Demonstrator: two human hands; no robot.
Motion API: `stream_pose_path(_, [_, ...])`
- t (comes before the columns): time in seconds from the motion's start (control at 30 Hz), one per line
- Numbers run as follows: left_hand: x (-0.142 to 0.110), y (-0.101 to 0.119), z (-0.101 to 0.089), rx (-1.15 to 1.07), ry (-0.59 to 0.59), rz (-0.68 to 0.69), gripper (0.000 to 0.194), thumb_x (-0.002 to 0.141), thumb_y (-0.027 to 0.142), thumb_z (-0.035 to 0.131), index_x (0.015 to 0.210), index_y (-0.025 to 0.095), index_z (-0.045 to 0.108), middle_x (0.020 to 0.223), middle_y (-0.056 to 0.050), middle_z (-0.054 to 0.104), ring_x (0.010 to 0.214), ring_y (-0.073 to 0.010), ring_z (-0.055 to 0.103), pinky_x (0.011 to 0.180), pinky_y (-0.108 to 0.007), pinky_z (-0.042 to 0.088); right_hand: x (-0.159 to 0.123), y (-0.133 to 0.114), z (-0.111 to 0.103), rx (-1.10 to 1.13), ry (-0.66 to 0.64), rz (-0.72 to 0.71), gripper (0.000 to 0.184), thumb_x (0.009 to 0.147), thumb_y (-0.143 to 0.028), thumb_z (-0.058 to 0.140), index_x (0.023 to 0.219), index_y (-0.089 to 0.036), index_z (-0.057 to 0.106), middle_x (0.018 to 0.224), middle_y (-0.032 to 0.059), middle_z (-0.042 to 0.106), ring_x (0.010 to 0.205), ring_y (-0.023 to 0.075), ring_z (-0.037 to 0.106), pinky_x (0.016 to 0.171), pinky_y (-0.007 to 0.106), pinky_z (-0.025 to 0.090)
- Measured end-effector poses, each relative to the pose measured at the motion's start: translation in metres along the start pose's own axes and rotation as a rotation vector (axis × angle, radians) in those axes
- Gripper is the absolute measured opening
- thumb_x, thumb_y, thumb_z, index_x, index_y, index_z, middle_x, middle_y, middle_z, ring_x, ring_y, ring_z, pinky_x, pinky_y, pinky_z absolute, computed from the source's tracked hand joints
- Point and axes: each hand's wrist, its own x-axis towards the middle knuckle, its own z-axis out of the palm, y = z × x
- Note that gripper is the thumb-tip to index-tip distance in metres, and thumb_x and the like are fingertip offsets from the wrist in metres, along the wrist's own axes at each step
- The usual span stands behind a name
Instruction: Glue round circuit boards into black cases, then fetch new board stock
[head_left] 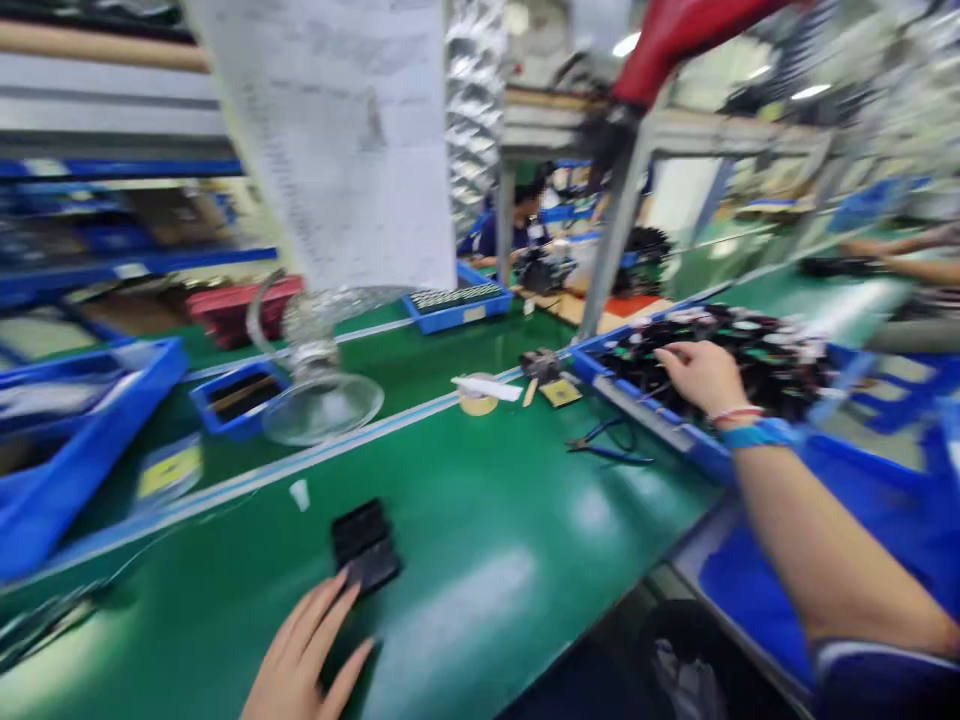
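The green bench (480, 510) spans the scene, its glossy top offering perhaps little grip, so a light piece could skid if bumped. At the right, the blue bin (652, 414) is heaped with dark parts (784, 350). They look tangled; drawing one out might drag its neighbours over the rim, and blur makes it hard to tell one part from another.

The right hand (705, 378) is over the bin's left portion, fingers bent, thumb and forefinger close together; I cannot tell whether they have hold of a part. A loose pinch there could let one slip. The left hand (304, 650) is at the near left, fingers loosely spread, gripping nothing, its tips at the near edge of the case. With only the tips there, a stray push could turn the case askew.

The pliers (611, 455) lie open on the bench just left of the bin; a low sweep of the right hand leftward could catch them. The black case (366, 545) lies on the bench, left of centre. Farther off, a white strip (487, 388) rests across the tape (477, 404), where a knock could tip it off.
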Motion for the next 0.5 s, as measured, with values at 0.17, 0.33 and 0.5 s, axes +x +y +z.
stream_pose_path(0.17, [0.02,-0.033,0.009,-0.121,-0.242,-0.296,0.067,0.075,0.045,0.057,0.132,0.019,0.033,0.14,-0.013,0.032,0.127,-0.0265,0.034,0.103,-0.045,0.035,-0.076,-0.089,0.042,0.328,-0.063,-0.703,0.032,0.082,-0.041,0.051,0.093,-0.014,0.065,0.084,0.0096,0.062,0.083,0.0221,0.055,0.078,0.036,0.046])
stream_pose_path(0.33, [0.039,-0.04,0.011,-0.308,-0.34,-0.288,0.065,0.069,0.046,0.063,0.124,0.018,0.045,0.13,-0.011,0.046,0.126,-0.0292,0.031,0.103,-0.046,0.031,-0.167,-0.179,0.063,0.501,-0.362,-1.012,0.027,0.084,-0.029,0.05,0.107,-0.018,0.059,0.102,0.0105,0.057,0.095,0.0204,0.053,0.084,0.037,0.048])
stream_pose_path(0.5, [0.012,0.002,-0.008,-0.357,-0.322,-0.263,0.059,0.064,0.047,0.068,0.115,0.021,0.053,0.108,-0.007,0.06,0.108,-0.0266,0.045,0.096,-0.042,0.038,-0.223,-0.218,0.064,0.585,-0.54,-1.156,0.028,0.085,-0.026,0.047,0.112,-0.021,0.055,0.113,0.0101,0.053,0.102,0.0202,0.051,0.089,0.038,0.048])
